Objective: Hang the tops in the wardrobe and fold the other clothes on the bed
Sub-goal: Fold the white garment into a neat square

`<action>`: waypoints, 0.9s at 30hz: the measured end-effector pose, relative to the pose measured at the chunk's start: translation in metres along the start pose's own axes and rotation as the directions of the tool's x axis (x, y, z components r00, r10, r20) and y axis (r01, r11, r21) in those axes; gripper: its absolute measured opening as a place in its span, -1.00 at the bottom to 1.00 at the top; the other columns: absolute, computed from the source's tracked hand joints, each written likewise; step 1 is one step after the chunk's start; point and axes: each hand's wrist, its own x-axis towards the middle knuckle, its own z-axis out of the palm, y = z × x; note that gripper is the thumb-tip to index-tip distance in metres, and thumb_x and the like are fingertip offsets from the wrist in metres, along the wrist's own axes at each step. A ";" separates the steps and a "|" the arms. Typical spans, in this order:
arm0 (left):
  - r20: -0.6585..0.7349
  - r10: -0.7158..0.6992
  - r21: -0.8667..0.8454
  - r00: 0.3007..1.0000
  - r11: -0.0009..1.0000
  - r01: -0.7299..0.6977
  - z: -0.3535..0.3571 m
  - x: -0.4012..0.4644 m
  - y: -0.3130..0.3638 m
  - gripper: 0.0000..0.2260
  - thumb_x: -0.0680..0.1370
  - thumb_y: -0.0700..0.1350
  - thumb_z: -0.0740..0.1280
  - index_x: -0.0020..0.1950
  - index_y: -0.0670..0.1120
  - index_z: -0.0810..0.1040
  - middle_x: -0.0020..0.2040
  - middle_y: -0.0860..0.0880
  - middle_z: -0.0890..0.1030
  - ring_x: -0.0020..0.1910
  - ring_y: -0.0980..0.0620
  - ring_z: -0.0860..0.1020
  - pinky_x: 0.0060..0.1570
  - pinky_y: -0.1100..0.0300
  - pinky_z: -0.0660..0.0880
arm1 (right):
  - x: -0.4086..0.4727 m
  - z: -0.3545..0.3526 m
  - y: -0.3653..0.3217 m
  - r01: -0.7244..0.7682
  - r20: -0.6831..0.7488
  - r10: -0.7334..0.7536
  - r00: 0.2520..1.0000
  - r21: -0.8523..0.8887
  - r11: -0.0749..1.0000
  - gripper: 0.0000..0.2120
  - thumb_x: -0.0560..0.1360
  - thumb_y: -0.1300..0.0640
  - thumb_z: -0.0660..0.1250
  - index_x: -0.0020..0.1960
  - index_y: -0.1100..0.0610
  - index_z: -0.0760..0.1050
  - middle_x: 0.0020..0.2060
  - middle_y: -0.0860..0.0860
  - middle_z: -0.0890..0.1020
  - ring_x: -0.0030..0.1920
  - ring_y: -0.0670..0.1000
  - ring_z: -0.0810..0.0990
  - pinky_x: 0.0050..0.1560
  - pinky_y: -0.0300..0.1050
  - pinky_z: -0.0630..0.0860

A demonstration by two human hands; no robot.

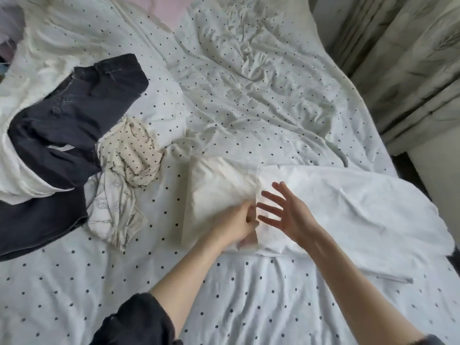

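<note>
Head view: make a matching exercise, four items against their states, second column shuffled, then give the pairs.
Column one:
1. left hand
2. right hand
3. dark trousers
4. white garment

Column two:
A. spread flat on the bed, right of centre
B. fingers straight and splayed, holding nothing
C. crumpled in the pile at the left
D. fingers curled, pinching white cloth

Pairs: 1-D, 2-B, 3-C, 4-A
</note>
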 end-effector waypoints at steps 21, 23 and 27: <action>-0.325 0.233 0.669 0.917 0.742 0.049 0.027 -0.023 -0.121 -0.48 0.62 0.08 -0.07 0.47 -0.19 0.23 0.48 -0.24 0.21 0.46 -0.24 0.19 0.36 -0.13 0.14 | 0.120 0.055 0.049 0.330 0.549 -0.385 0.742 -0.799 -0.503 -0.46 0.60 -0.17 -0.10 0.54 -0.07 -0.07 0.54 0.02 -0.08 0.53 0.06 -0.17 0.42 0.00 -0.40; -0.337 0.255 0.627 0.906 0.779 0.014 0.027 -0.022 -0.123 -0.50 0.61 0.06 0.02 0.48 -0.17 0.24 0.49 -0.23 0.19 0.47 -0.23 0.16 0.39 -0.12 0.11 | 0.119 0.057 0.050 0.336 0.550 -0.398 0.734 -0.804 -0.491 -0.46 0.61 -0.16 -0.08 0.54 -0.06 -0.06 0.54 0.05 -0.07 0.53 0.08 -0.16 0.44 0.04 -0.36; -0.459 0.203 0.233 0.865 0.967 -0.103 0.011 -0.031 -0.121 -0.52 0.52 -0.17 0.35 0.43 -0.18 0.34 0.51 -0.14 0.17 0.50 -0.10 0.12 0.45 0.19 0.08 | 0.076 0.043 0.069 0.404 0.545 -0.470 0.694 -0.836 -0.372 -0.47 0.60 -0.10 0.00 0.52 0.02 0.05 0.51 0.08 0.00 0.52 0.14 -0.06 0.48 0.12 -0.18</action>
